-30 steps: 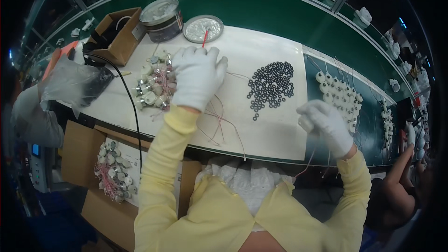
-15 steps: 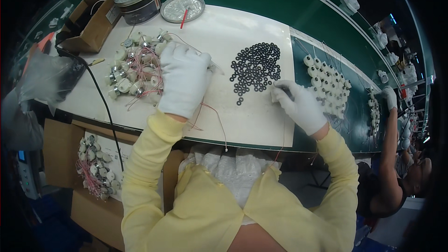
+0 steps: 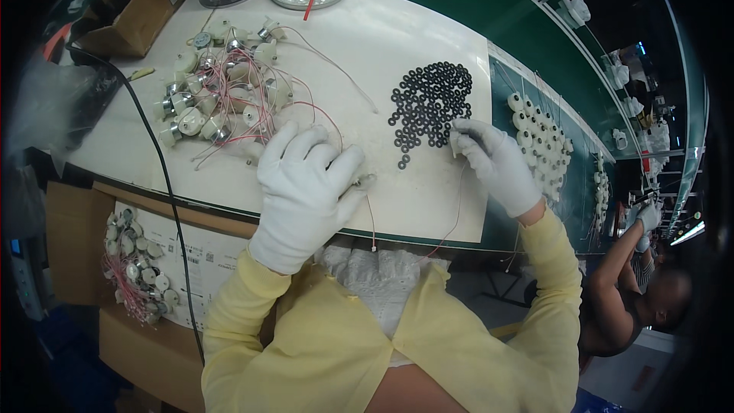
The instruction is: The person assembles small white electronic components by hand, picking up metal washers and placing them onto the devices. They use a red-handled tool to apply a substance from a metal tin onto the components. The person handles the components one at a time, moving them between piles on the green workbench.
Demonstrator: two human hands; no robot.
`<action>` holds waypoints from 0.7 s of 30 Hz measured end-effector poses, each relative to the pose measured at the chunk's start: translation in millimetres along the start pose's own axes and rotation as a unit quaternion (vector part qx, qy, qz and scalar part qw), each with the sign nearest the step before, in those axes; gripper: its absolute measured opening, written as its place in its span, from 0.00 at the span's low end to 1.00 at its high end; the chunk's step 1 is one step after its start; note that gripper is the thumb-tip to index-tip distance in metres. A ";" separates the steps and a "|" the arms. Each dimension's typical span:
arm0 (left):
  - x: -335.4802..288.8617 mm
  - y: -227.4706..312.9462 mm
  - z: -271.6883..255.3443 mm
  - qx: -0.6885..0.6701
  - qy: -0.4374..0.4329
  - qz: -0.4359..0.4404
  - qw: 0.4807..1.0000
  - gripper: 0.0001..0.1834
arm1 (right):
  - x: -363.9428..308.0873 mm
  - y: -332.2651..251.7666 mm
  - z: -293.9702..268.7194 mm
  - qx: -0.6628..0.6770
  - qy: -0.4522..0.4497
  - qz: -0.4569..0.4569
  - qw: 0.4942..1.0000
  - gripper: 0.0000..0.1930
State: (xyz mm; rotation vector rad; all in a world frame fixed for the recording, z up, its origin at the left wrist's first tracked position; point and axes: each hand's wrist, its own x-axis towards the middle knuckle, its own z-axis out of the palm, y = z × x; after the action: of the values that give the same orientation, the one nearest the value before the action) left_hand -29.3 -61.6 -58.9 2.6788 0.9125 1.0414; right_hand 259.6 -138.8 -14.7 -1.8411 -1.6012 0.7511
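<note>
I log my left hand (image 3: 306,187) spread flat on the white surface (image 3: 397,38) beside wired motors (image 3: 218,103); right hand (image 3: 493,160) pinching a small white part (image 3: 454,144), touching black washers (image 3: 430,103).

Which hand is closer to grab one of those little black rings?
The right hand, probably. Its fingers rest at the edge of the black rings, while the left hand lies farther away by the wired white parts.
</note>
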 end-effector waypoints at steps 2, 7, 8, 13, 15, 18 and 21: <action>-0.4 -2.3 1.1 -0.001 0.015 0.002 1.000 0.18 | 4.1 -1.4 -1.2 -0.079 -0.005 -0.065 0.995 0.13; -0.3 -2.2 -0.7 -0.020 0.015 -0.006 1.000 0.19 | 8.5 -2.7 -2.4 -0.200 0.025 -0.166 0.965 0.13; -0.7 -2.0 -0.5 -0.021 0.017 -0.007 1.000 0.19 | 8.9 -5.3 -3.3 -0.226 0.028 -0.180 0.957 0.13; -0.4 -3.0 -1.9 -0.026 0.006 -0.009 1.000 0.19 | 14.3 -14.6 -6.9 -0.347 0.008 -0.218 0.912 0.12; 0.1 -2.9 -3.1 -0.026 0.001 -0.010 1.000 0.19 | 13.5 -16.2 -9.1 -0.382 -0.001 -0.221 0.897 0.12; 0.5 -3.1 -3.8 -0.025 -0.002 -0.008 1.000 0.19 | 8.6 -19.5 -12.2 -0.394 -0.022 -0.206 0.896 0.13; 0.3 -3.6 -3.3 -0.025 0.000 -0.006 1.000 0.19 | 1.3 -27.2 -18.6 -0.369 -0.083 -0.172 0.910 0.13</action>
State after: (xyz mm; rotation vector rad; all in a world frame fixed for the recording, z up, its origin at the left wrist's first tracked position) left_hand -33.1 -58.8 -57.3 2.6296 0.8889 1.0468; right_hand 255.4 -135.6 17.8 -1.9012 -2.4768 0.1307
